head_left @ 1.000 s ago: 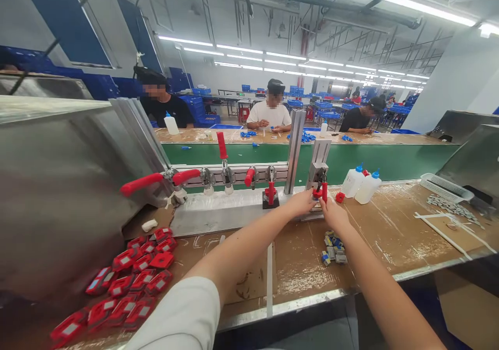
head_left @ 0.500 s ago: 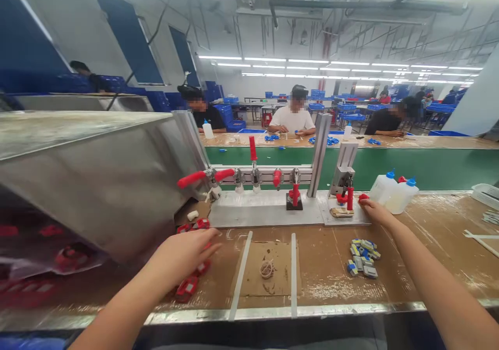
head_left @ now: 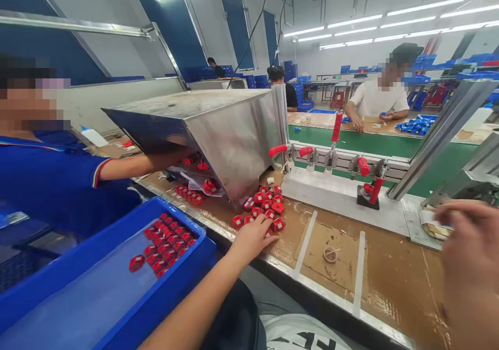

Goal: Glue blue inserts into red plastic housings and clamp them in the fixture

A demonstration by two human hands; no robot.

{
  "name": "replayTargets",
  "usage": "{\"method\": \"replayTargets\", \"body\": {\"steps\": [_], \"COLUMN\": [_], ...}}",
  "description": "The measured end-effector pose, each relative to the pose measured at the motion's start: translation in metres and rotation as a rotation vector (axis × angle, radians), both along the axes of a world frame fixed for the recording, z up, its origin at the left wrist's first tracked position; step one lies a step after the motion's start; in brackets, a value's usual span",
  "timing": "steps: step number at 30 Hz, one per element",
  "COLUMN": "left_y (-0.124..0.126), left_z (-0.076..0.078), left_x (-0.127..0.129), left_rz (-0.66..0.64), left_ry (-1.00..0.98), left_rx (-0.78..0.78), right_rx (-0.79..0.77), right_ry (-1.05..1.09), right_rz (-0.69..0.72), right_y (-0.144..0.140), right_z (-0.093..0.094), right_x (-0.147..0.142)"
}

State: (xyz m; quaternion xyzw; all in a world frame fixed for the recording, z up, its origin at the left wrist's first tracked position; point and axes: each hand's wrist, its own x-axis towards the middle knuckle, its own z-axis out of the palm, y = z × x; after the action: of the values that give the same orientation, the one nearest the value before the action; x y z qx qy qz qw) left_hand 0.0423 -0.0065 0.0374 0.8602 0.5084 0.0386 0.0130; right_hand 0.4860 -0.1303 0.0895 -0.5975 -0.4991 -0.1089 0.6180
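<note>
Red parts with pale centres lie beside the silver metal chute, others in the blue tray.

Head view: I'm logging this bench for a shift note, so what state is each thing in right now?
Left hand: fingers spread, resting on the red parts.
Right hand: blurred, raised; grip cannot be told.
Red parts: loose heap on the bench under the metal chute.
Metal chute: tilted down towards the bench.
Blue crate: tilted, few red pieces inside.
Upright clamp handle: raised.
Rubber band: lying flat, untouched.
</note>
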Motion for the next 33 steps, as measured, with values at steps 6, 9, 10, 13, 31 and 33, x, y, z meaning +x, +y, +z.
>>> {"method": "replayTargets", "body": {"steps": [6,9,10,13,31,33], "left_y": [-0.009,-0.007,-0.004,0.009,0.013,0.012], "left_z": [-0.033,-0.042,-0.043,-0.043,-0.011,-0.02], "left_x": [0.003,0.012,0.016,0.033,0.126,0.143], "left_rz": [-0.17,-0.227,-0.236,-0.255,-0.286,-0.328], "left_ry": [-0.224,-0.288,-0.303,-0.33,-0.901,-0.959], "left_rx": [0.157,0.199,0.205,0.199,-0.291,-0.462], "right_rx": [-0.743,-0.926,-0.949,-0.954,-0.797,-0.765], "right_ry": [-0.513,-0.657,-0.678,-0.69,-0.466,-0.349], "right_rz": [0.634,0.647,0.66,0.709,0.809,0.857], "right_y": [0.033,0.034,0.033,0.033,0.04,0.041], "right_z": [-0.03,-0.042,-0.044,-0.046,-0.062,-0.065], "right_x": [-0.089,-0.099,-0.1,-0.104,-0.108,-0.104]}}
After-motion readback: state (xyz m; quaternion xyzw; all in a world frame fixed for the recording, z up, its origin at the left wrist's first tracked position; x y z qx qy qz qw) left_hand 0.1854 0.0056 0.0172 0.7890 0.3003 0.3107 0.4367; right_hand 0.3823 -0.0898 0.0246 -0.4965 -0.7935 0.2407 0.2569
